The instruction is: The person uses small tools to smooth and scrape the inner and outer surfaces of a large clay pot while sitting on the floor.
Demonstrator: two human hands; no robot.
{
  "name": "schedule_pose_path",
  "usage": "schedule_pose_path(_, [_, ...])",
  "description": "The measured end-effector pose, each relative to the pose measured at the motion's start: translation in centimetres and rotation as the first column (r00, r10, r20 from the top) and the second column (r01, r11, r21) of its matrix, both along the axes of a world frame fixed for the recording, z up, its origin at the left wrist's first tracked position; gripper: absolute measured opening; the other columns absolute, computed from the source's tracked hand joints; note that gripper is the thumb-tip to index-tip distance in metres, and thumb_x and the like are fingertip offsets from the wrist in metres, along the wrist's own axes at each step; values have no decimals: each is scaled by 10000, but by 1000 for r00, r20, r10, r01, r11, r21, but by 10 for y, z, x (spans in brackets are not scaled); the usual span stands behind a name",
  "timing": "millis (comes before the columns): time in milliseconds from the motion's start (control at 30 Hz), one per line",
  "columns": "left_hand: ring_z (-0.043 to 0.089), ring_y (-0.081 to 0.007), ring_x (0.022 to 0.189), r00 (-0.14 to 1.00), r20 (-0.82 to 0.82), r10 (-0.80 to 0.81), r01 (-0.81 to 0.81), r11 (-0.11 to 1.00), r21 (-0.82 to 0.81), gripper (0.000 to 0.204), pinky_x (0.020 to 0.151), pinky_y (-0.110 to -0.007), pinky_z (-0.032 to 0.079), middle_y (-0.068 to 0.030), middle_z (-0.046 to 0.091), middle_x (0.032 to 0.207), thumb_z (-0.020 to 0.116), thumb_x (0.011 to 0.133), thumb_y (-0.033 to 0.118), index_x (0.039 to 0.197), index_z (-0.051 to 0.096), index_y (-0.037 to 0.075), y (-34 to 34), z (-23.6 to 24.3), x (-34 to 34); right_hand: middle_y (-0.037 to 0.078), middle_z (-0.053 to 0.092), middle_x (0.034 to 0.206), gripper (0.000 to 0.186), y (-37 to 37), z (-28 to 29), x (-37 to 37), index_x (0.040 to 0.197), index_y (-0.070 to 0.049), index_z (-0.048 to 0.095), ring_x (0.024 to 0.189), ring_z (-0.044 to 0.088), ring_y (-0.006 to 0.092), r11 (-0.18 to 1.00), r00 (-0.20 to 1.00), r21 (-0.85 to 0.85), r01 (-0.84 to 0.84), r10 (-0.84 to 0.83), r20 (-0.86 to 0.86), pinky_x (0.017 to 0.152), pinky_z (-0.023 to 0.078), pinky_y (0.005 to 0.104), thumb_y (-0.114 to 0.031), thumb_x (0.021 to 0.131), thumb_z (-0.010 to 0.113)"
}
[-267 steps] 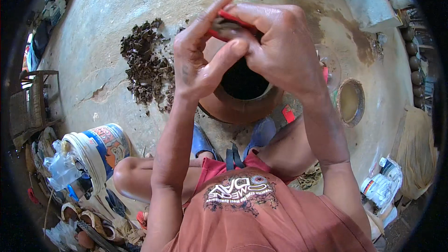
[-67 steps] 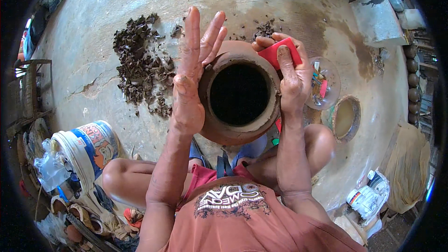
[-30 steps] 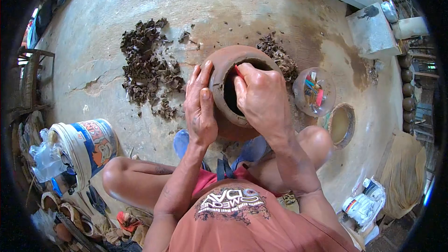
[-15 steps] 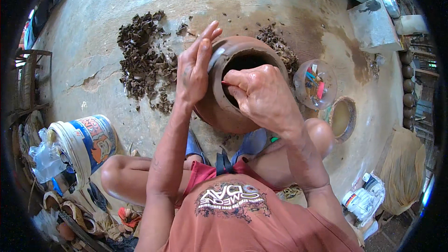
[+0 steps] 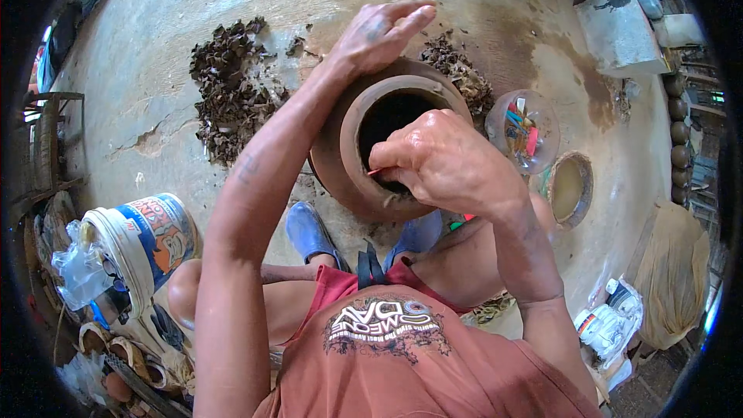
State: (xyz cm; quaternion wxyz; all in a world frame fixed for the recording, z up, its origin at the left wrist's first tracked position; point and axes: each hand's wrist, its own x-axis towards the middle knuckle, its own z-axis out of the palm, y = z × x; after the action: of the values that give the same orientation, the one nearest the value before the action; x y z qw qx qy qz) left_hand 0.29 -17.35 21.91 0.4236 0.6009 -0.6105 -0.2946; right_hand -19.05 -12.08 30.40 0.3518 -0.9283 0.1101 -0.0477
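A round clay pot (image 5: 333, 166) with a dark interior stands on the floor between my blue-shod feet (image 5: 309, 232). My left hand (image 5: 381, 37) reaches over the pot's far side, fingers extended to the right; whether its palm touches the clay is hidden. My right hand (image 5: 441, 162) is closed on a thin red scraper (image 5: 375, 173) at the left inner edge of the pot's mouth, covering most of the tool and part of the opening.
Dark clay scraps (image 5: 232, 93) lie left of and behind the pot. At right sit a clear tool bowl (image 5: 518, 139), a basin of cloudy liquid (image 5: 570, 190) and a pale block (image 5: 615, 31). A white bucket (image 5: 155, 236) stands left among clutter (image 5: 116, 371).
My left hand has moved from the pot's left side forward and rightward to its far side, forearm now slanting across. My right hand stays in the mouth, shifted slightly down along the inner rim.
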Motion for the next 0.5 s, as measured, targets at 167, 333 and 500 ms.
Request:
schedule_pose_path(167, [651, -308, 1308, 992, -74, -102, 113, 980, 165, 684, 1100, -433, 491, -173, 713, 1362, 477, 1052, 644, 1418, 676, 101, -12, -21, 12, 168, 728, 807, 81, -6, 12, -2, 927, -69, 747, 779, 717, 373, 993, 994, -113, -24, 12, -108, 711, 565, 474, -122, 866, 744])
schedule_pose_path(333, [537, -296, 1426, 931, -363, 51, 26, 979, 203, 654, 1211, -411, 383, -212, 612, 1480, 388, 1127, 534, 1540, 543, 50, 59, -11, 31, 197, 713, 792, 97, 6, 9, 5, 906, -44, 714, 754, 711, 403, 921, 942, -203, 333, -332, 41, 686, 558, 503, -139, 911, 729])
schedule_pose_path(500, [557, -267, 1398, 845, -436, 311, -301, 949, 95, 585, 1192, -383, 395, -201, 625, 1472, 435, 1132, 429, 1524, 547, 10, 146, -2, 1, 227, 713, 740, 116, 22, 5, 21, 903, -17, 674, 764, 746, 396, 795, 831, -255, 550, -551, 76, 697, 603, 507, -125, 945, 669])
